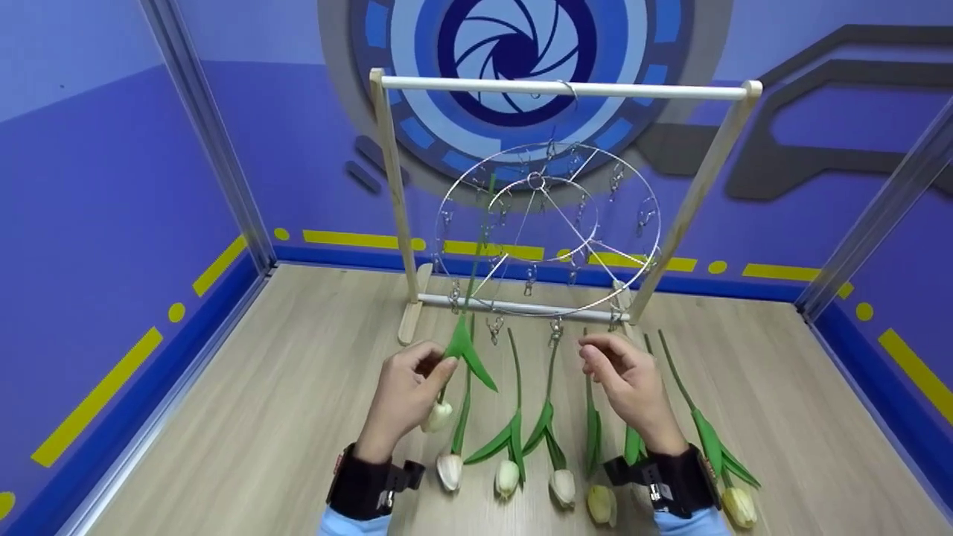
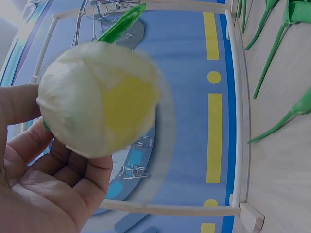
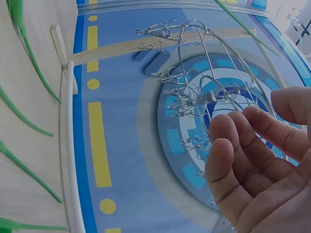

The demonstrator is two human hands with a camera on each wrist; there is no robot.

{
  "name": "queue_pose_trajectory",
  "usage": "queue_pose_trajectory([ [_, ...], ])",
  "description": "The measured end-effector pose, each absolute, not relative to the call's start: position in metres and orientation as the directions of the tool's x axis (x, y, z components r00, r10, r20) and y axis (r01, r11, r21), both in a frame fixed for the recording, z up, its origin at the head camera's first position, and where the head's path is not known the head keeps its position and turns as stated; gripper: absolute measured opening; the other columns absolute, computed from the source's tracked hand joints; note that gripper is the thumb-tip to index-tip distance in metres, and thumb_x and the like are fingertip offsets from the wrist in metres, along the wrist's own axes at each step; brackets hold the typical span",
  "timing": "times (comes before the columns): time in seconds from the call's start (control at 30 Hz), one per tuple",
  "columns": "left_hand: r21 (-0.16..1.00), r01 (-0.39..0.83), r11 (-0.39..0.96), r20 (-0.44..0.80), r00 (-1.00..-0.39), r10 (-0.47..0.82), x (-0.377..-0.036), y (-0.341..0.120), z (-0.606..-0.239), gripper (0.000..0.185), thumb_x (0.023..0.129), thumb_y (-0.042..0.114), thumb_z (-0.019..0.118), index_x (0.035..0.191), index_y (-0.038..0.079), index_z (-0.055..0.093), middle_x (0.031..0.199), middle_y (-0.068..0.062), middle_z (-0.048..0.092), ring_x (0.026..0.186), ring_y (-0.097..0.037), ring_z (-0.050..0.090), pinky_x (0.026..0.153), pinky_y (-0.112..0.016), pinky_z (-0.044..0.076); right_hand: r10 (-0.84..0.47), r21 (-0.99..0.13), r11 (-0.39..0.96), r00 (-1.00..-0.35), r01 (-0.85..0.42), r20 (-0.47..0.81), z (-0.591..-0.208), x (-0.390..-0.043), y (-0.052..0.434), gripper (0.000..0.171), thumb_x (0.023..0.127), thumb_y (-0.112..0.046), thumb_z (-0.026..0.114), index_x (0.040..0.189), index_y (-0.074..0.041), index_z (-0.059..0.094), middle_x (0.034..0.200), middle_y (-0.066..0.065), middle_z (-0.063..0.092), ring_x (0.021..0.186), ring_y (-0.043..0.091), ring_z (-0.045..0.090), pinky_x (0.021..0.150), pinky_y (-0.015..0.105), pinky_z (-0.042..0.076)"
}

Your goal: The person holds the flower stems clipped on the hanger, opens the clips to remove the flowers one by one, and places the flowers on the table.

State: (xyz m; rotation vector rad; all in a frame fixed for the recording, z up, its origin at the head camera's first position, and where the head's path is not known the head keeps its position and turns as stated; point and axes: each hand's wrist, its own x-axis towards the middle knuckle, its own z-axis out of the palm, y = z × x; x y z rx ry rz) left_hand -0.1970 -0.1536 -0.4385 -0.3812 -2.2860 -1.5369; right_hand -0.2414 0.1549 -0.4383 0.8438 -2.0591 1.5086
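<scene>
My left hand (image 1: 406,391) pinches a white artificial tulip (image 1: 437,417) near its green leaf, with the bloom hanging down and the long stem rising in front of the wire hanger. The bloom looks large in the left wrist view, pale with a yellow patch. A round metal clip hanger (image 1: 536,181), two rings with small clips, hangs from a wooden rack. Below the hanger's right part, my right hand (image 1: 636,383) is raised with loosely bent fingers; nothing shows between them in the right wrist view (image 3: 262,179). Whether the stem touches a clip I cannot tell.
The rack's white top bar (image 1: 476,85) spans two wooden posts. Several tulips lie in a row on the wooden table, among them a white one (image 1: 508,478) and a yellowish one (image 1: 739,506). A blue printed wall (image 1: 298,149) stands behind.
</scene>
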Motion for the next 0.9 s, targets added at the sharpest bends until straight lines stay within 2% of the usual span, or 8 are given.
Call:
queue_pose_trajectory([
  [0.2, 0.846, 0.383, 0.370, 0.425, -0.904, -0.036, -0.198, -0.166, -0.437, 0.009, 0.098, 0.016, 0.072, 0.093, 0.008, 0.073, 0.079, -0.002, 0.063, 0.073, -0.015, 0.058, 0.067, -0.024, 0.046, -0.209, -0.629, 0.300, -0.693, -0.717, 0.690, -0.436, -0.237, 0.161, 0.022, 0.096, 0.012, 0.062, 0.110, -0.001, 0.073, 0.090, 0.011, 0.069, 0.075, 0.013, 0.064, 0.067, 0.017, 0.051],
  [0.37, 0.857, 0.358, 0.371, 0.412, -0.908, -0.076, -0.200, -0.174, -0.438, 0.009, 0.098, 0.015, 0.073, 0.092, 0.008, 0.073, 0.078, -0.003, 0.063, 0.073, -0.015, 0.057, 0.067, -0.024, 0.046, -0.200, -0.623, 0.361, -0.711, -0.694, 0.675, -0.436, -0.232, 0.165, 0.022, 0.097, 0.008, 0.064, 0.111, -0.005, 0.074, 0.092, 0.007, 0.069, 0.078, 0.009, 0.063, 0.067, 0.018, 0.051],
  [0.63, 0.847, 0.360, 0.391, 0.430, -0.897, -0.105, -0.204, -0.183, -0.441, 0.009, 0.097, 0.011, 0.072, 0.093, 0.004, 0.074, 0.074, -0.003, 0.064, 0.069, -0.013, 0.056, 0.065, -0.024, 0.045, -0.231, -0.573, 0.396, -0.682, -0.717, 0.694, -0.440, -0.231, 0.166, 0.022, 0.095, 0.006, 0.067, 0.109, -0.008, 0.075, 0.094, 0.006, 0.069, 0.076, 0.008, 0.059, 0.067, 0.017, 0.046],
  [0.8, 0.844, 0.336, 0.418, 0.418, -0.901, -0.119, -0.207, -0.188, -0.444, 0.009, 0.097, 0.010, 0.072, 0.093, 0.002, 0.074, 0.075, -0.003, 0.066, 0.070, -0.013, 0.058, 0.066, -0.024, 0.047, -0.235, -0.563, 0.418, -0.684, -0.713, 0.691, -0.442, -0.232, 0.165, 0.020, 0.095, 0.005, 0.067, 0.110, -0.006, 0.075, 0.095, 0.011, 0.070, 0.080, 0.009, 0.062, 0.071, 0.016, 0.049],
  [0.9, 0.852, 0.307, 0.425, 0.395, -0.909, -0.135, -0.207, -0.191, -0.444, 0.008, 0.097, 0.009, 0.071, 0.094, 0.002, 0.074, 0.076, -0.004, 0.066, 0.070, -0.015, 0.059, 0.067, -0.025, 0.048, -0.236, -0.565, 0.439, -0.697, -0.698, 0.677, -0.444, -0.233, 0.165, 0.018, 0.096, 0.004, 0.068, 0.110, -0.004, 0.075, 0.097, 0.008, 0.071, 0.082, 0.010, 0.064, 0.073, 0.016, 0.050],
])
